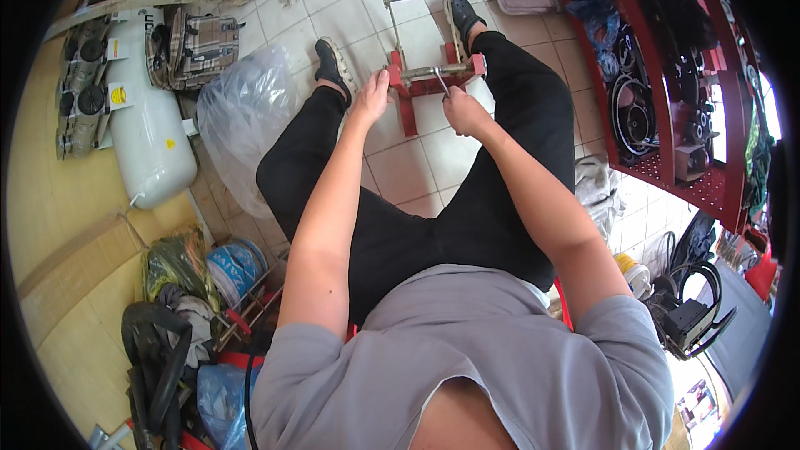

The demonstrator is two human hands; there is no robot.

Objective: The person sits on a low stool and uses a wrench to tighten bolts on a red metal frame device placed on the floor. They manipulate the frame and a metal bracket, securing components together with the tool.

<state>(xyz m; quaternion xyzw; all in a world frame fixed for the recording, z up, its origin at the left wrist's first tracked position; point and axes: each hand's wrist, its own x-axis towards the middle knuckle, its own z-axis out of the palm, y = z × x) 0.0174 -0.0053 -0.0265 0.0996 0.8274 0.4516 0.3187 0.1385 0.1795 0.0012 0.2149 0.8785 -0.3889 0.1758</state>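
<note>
Between my feet on the tiled floor stands a metal frame [407, 115] with red legs, a steel crossbar with red end blocks, and an upright rack leaning away from me. My left hand [371, 102] grips the red block at the crossbar's left end. In my closed right hand [467, 112] is a slim steel wrench [442, 81]. The wrench's far end meets the middle of the crossbar. Its handle is mostly hidden in my fist, and the exact shape of its head is too small to tell.
At left lie a clear plastic sheet [247, 112], a plaid bag [207, 48] and a white cylinder tank [150, 146]. On the right stands a red shelf rack [664, 129] with coiled parts. A blue-and-white bucket [237, 268] sits at lower left.
</note>
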